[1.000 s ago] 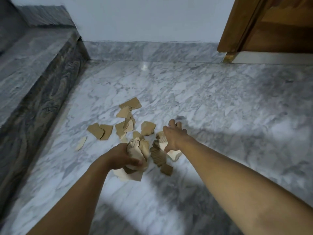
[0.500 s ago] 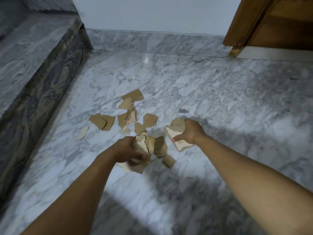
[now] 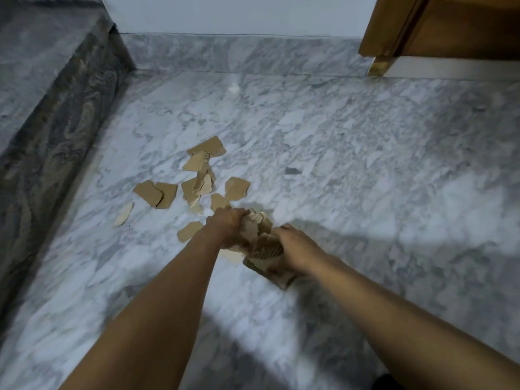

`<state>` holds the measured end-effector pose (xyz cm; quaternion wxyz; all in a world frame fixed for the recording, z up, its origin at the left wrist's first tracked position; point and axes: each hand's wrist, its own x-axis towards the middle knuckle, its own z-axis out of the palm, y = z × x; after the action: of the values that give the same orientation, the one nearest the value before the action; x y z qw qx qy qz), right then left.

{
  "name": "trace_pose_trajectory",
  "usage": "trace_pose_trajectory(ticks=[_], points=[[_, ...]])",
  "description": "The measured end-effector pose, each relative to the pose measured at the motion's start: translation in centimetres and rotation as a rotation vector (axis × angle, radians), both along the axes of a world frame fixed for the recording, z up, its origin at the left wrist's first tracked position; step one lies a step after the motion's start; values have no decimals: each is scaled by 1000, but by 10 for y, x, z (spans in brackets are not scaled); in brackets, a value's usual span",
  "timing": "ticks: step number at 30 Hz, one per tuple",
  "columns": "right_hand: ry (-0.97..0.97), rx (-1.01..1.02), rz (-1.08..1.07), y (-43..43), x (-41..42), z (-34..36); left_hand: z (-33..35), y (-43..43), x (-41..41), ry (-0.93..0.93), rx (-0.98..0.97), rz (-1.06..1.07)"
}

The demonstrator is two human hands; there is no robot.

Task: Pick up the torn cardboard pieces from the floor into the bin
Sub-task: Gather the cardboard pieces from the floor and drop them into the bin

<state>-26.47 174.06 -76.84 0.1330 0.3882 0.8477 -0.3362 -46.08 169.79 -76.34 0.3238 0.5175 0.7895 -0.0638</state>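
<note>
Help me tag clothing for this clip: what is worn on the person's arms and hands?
Nothing visible. The left hand and right hand are ungloved, with no ring, watch or band showing; the left forearm and right forearm are bare, no sleeve in view.

Tan to mid-brown on the cardboard bundle (image 3: 260, 243) between the fingers (image 3: 242, 213) of the left hand (image 3: 226, 228) and those of the right hand (image 3: 294, 244), with fine paler ribbing at the torn faces by the right fingers. Same flat tan on the loose cardboard pieces (image 3: 206, 149) beyond the left fingers; cream on one sliver (image 3: 123, 214) far out to their left. White floor (image 3: 365, 206), marbled in soft grey all round the fingers, with one dark grey fleck (image 3: 292, 171) beyond the right ones. Darker grey with swirling ochre bands on the step (image 3: 56, 130) far left. Grey-mottled skirting (image 3: 239, 52), pale bluish-white wall (image 3: 225, 12), warm brown wooden door (image 3: 450, 26) well beyond.
</note>
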Motion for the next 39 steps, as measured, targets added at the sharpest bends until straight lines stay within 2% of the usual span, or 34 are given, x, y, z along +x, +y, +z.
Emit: trace_pose_trajectory(ticks=[2,4,8,13,18,21,24,27,32,35,39], points=[[20,126,-60,-11,-8,-3,-3,-3,0,-38,13,57],[-17,138,-115,-15,-14,-5,-6,-6,-3,-92,43,123],[-89,7,-214,-8,-14,-5,-9,-17,-12,-190,63,253],[-17,-140,-269,5,-6,-6,-2,-27,-31,-280,106,359],[270,-418,-581,25,2,9,11,-23,-35,-431,150,475],[490,-583,-743,35,6,30,34,-7,-14,-628,157,506],[671,-612,-912,37,12,52,58,19,15,-775,143,540],[779,-608,-1075,40,34,69,81,48,46,-798,95,459],[807,-581,-1296,37,102,107,115,86,110,-815,29,129],[884,-505,-1434,18,158,131,134,101,167,-835,9,-63],[1080,-357,-1665,-40,243,166,169,100,262,-886,-69,-259]])
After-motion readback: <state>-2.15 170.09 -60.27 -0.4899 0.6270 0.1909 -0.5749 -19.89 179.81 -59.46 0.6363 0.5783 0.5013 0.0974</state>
